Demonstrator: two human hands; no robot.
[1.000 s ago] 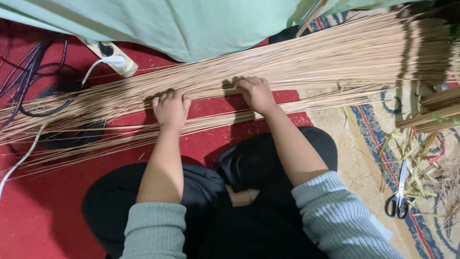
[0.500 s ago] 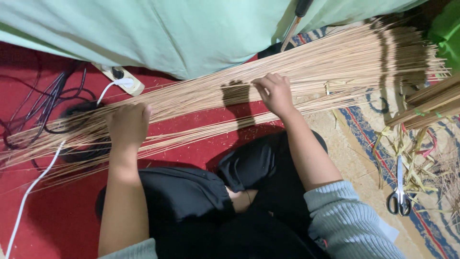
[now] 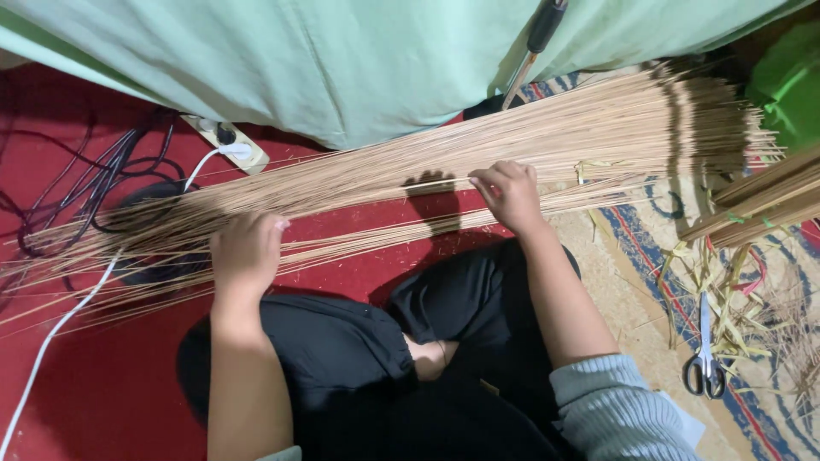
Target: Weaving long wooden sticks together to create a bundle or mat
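- Left hand (image 3: 246, 253) flat on sticks (image 3: 444, 166), fingers spread, holding nothing.
- Right hand (image 3: 509, 193) fingers curled, pressing sticks.
- Scissors (image 3: 704, 363) lie far right.

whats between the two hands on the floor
In the head view, the long sticks run across between the left hand and the right hand, with red mat showing under the looser ones.

Red floor mat (image 3: 111, 401), long thin sticks (image 3: 444, 175) spread across it, power strip (image 3: 229, 145), cables (image 3: 77, 192), scissors (image 3: 704, 363) on patterned rug (image 3: 636, 282)
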